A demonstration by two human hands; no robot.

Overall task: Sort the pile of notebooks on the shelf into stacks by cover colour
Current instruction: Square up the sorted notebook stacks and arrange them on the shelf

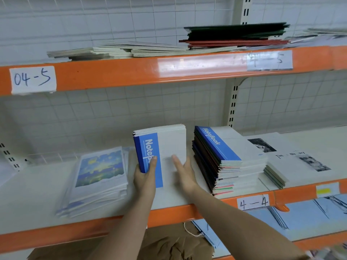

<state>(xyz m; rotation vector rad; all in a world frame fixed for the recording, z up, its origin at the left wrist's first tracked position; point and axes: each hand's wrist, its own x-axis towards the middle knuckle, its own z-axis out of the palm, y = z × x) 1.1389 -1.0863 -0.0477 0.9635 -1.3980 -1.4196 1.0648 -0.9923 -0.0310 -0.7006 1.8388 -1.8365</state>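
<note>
Holding the blue notebook bundle by its spine edge, the left hand keeps it tilted above the shelf. Right hand lies flat-fingered against the cover, nearer the mixed pile just right, long axis running front-to-back.

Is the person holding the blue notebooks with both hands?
No, only the left hand grips the blue notebooks; the right hand lies flat against them.
</note>
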